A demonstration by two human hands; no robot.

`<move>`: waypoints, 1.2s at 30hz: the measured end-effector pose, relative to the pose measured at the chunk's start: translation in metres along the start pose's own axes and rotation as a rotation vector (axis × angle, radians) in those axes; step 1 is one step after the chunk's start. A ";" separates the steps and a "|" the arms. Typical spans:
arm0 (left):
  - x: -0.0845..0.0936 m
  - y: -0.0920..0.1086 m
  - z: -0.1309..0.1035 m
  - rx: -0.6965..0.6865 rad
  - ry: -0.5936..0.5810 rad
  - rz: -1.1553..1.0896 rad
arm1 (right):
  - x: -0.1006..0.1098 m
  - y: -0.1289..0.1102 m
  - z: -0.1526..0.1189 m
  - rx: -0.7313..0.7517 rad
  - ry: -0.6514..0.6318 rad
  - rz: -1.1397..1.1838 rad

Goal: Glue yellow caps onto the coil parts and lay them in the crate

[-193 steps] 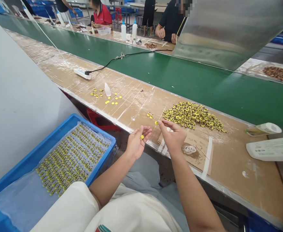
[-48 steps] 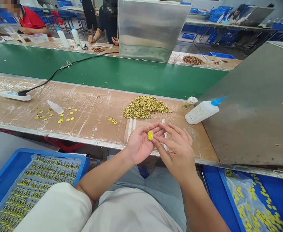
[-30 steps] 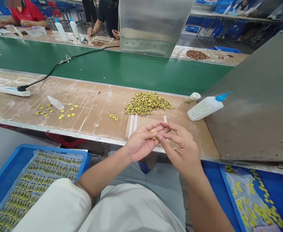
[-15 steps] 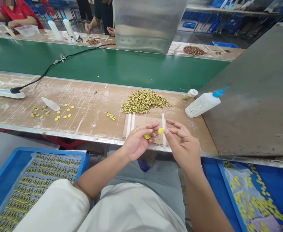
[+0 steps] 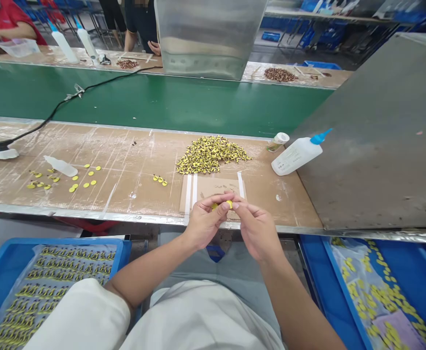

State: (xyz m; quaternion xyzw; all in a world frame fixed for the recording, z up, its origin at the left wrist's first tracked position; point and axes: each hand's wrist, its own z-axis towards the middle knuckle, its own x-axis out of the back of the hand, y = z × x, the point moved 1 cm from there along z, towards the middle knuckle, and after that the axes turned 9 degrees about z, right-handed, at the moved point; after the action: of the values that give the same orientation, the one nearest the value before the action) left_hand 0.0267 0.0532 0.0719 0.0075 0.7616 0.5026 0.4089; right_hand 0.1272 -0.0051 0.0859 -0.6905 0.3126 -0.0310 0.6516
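My left hand [image 5: 204, 222] and my right hand [image 5: 256, 228] meet over the bench's front edge, fingertips together. Between both thumbs and fingers is a small yellow disc [image 5: 229, 204]. More yellow discs [image 5: 214, 206] are tucked in the curled fingers of my left hand, partly hidden. Beneath my fingers lies a cardboard sheet [image 5: 218, 184] with white tape strips. Just behind it rises a heap of tiny yellow-and-black pieces [image 5: 211, 154]. To the left, a few discs with dark pieces on them [image 5: 160, 180] sit on the bench.
A white bottle with a blue nozzle [image 5: 297, 155] leans at right beside a small jar [image 5: 278, 142] and a metal panel [image 5: 380, 136]. Loose discs [image 5: 86, 184] and a small bottle [image 5: 61, 166] lie left. Blue trays [image 5: 123, 253] flank me below. Other people work across the green belt [image 5: 125, 102].
My right hand has come left to my left hand, bringing its yellow disc against the left fingertips. The view has shifted slightly to the right.
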 end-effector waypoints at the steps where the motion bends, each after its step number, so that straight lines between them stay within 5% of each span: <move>1: 0.001 0.000 0.001 -0.002 -0.010 0.004 | -0.001 0.001 0.000 0.006 0.013 0.013; 7: 0.019 0.015 0.026 0.006 -0.050 -0.054 | 0.006 -0.010 0.021 0.136 -0.062 -0.312; 12: 0.055 0.031 0.074 0.111 -0.142 -0.082 | 0.051 -0.015 0.097 0.297 0.263 -0.888; 16: 0.085 0.026 0.103 0.224 -0.157 -0.001 | 0.073 -0.004 0.162 0.263 0.289 -1.185; 25: 0.104 0.009 0.109 0.358 -0.273 0.021 | 0.071 0.006 0.222 0.181 0.284 -1.255; 36: 0.113 0.019 0.106 0.409 -0.200 -0.054 | 0.084 0.009 0.228 0.150 0.268 -1.138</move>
State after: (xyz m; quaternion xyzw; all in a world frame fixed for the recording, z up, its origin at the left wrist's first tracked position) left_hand 0.0111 0.1912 0.0000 0.1196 0.8034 0.3233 0.4855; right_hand 0.2938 0.1560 0.0134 -0.6917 -0.0305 -0.4849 0.5343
